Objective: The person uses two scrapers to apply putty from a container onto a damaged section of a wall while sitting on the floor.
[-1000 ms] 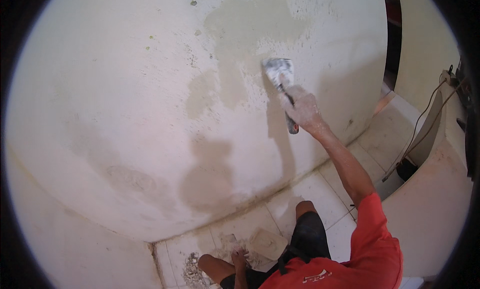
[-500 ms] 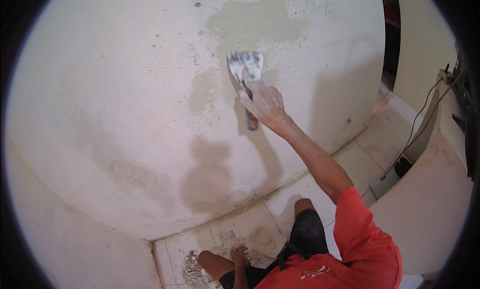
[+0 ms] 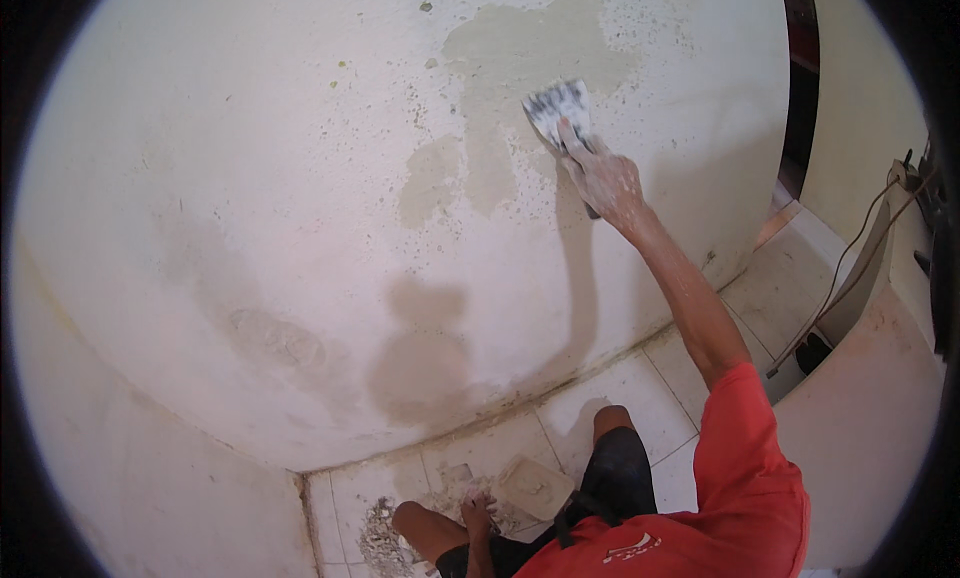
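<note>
My right hand [image 3: 608,183] is closed round the handle of a putty knife [image 3: 560,110], its forefinger laid along the back of the blade. The wide blade is smeared with white and dark marks and lies against the white wall [image 3: 300,178], at the lower edge of a grey-green damp-looking filler patch [image 3: 535,38]. Down between the knees, my left hand [image 3: 479,506] is closed, its fingers partly hidden. A small pale flat piece [image 3: 458,472] shows just beyond it; whether the hand holds it is unclear. Beside that hand stands a shallow tub [image 3: 535,486] with pale paste in it.
Broken plaster rubble [image 3: 380,536] lies on the tiled floor [image 3: 480,443] by the left knee. A rough patch [image 3: 278,340] marks the lower left wall. At the right, a cable [image 3: 842,278] hangs over a pale curved partition [image 3: 860,398]. A dark gap [image 3: 798,88] ends the wall.
My right hand has carried the putty knife to the right and slightly up, tilting its blade. A grey-green filler streak now shows where the blade was. My left hand stays low by the tub.
</note>
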Motion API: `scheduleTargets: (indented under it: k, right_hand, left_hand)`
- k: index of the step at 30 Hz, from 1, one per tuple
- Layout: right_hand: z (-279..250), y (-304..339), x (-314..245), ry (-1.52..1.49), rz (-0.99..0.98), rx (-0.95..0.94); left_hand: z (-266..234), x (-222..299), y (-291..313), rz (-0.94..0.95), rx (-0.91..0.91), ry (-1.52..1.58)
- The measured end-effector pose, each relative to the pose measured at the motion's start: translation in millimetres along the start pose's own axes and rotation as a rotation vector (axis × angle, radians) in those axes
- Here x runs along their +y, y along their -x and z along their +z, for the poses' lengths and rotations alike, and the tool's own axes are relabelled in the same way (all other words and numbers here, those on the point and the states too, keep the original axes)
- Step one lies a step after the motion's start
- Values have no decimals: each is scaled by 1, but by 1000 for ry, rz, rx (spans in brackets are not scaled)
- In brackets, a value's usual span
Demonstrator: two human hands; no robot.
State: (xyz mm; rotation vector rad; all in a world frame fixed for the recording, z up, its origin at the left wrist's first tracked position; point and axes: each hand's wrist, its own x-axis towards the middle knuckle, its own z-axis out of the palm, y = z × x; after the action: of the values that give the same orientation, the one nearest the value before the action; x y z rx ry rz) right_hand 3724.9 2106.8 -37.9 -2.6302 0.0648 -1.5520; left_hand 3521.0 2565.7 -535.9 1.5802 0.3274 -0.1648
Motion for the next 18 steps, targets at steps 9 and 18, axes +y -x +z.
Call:
scheduleTargets:
  k: [9, 18]
  right_hand:
    - [-27, -23, 24, -447, 189, 209]
    - [-13, 52, -48, -399, 132, -218]
  left_hand:
    - [-1, -6, -4, 29, -9, -54]
    - [-7, -10, -3, 29, 5, 5]
